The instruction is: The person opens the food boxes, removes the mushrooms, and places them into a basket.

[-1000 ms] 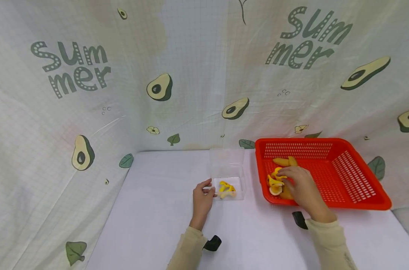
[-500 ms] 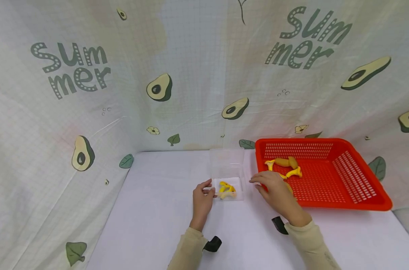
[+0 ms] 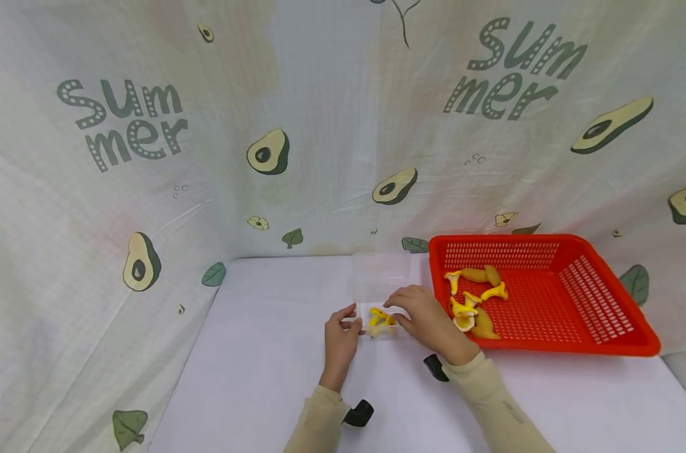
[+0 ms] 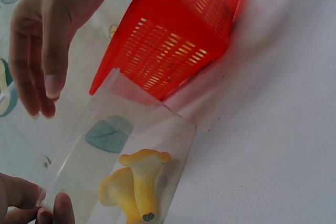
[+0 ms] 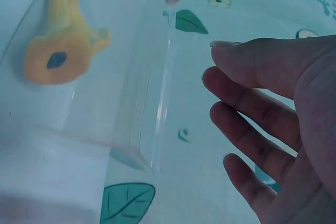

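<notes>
A clear plastic box [image 4: 131, 90] with its lid [image 3: 381, 269] raised stands on the white table. Yellow chanterelle-like mushrooms [image 3: 377, 316] lie inside it. At the box's left side, my left hand [image 3: 340, 343] pinches the edge between thumb and fingers. My right hand [image 3: 428, 319] hovers over the box's right side. In the right wrist view, that hand's loosely bent fingers [image 5: 262, 114] hold nothing, and one mushroom [image 5: 60, 51] shows through the plastic.
To the right stands a red perforated basket [image 3: 547, 308]. Several yellow mushrooms [image 3: 494, 291] and brownish-yellow pieces [image 3: 483, 324] lie in its left part. A printed cloth [image 3: 320, 94] hangs behind the table [image 3: 264, 352]. Black wrist mounts [image 3: 359, 413] sit on the forearms.
My right hand has moved left from the mushrooms in the basket to above the clear box. My left hand has stayed at the box's left edge.
</notes>
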`<control>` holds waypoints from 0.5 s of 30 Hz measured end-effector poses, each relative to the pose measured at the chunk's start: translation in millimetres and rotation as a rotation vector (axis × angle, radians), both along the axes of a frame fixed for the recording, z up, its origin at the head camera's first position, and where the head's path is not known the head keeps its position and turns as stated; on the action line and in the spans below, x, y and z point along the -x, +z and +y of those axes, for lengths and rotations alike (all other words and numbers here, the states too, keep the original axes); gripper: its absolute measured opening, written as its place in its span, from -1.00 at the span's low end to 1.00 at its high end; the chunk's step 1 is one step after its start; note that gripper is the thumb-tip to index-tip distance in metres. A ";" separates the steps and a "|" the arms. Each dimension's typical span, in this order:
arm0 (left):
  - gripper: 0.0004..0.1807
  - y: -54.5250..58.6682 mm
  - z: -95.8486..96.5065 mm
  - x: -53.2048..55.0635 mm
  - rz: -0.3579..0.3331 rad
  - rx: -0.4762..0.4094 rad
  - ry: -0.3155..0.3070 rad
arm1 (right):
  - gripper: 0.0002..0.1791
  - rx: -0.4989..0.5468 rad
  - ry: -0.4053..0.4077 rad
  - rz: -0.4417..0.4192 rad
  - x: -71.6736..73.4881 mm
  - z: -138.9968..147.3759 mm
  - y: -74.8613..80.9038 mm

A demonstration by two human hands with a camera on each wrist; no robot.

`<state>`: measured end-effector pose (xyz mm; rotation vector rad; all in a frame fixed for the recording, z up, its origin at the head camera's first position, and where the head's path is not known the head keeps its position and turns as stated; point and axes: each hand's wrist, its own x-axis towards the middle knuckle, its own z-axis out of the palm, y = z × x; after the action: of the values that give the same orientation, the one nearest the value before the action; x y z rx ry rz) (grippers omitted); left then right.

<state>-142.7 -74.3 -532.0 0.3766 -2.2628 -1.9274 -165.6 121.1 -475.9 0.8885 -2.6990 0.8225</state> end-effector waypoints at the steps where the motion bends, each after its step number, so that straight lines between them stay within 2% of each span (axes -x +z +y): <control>1: -0.61 -0.3 -0.1 -0.2 0.004 -0.004 0.000 | -0.69 -0.011 0.006 -0.002 1.2 -2.9 0.3; 6: -0.62 -0.8 -0.5 -1.0 0.038 -0.034 -0.003 | -0.71 -0.093 0.024 -0.043 8.9 -16.5 0.6; 15: -0.63 1.2 -0.3 -2.1 0.050 -0.045 -0.001 | -0.71 -0.137 -0.002 -0.222 21.2 -35.2 -6.5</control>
<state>-140.6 -74.6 -530.9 0.3285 -2.1922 -1.9686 -186.8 86.0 -482.4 0.8686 -2.9795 0.7869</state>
